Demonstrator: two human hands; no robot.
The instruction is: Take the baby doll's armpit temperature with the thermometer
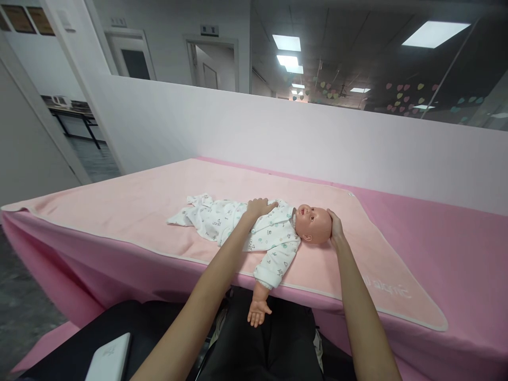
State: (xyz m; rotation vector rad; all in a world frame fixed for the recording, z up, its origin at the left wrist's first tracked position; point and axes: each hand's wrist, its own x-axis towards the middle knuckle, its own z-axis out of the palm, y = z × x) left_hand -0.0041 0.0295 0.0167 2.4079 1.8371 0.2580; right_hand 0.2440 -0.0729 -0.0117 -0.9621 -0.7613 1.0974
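Observation:
A baby doll lies face up across a peach-pink mat, its head to the right. It wears a white printed shirt, and its near arm hangs over the table's front edge with the palm showing. Over the far side of the doll's torso rests my left hand, closed on it, thumb pointing right and most fingers hidden. My right hand cups the crown of the doll's head, its fingers curving behind it. White printed cloth extends left from the doll's body, flat at its end.
The mat covers much of a pink-clothed table. Behind it runs a low white wall with glass above. At lower left, a white flat box-shaped object lies on a dark surface beside my legs.

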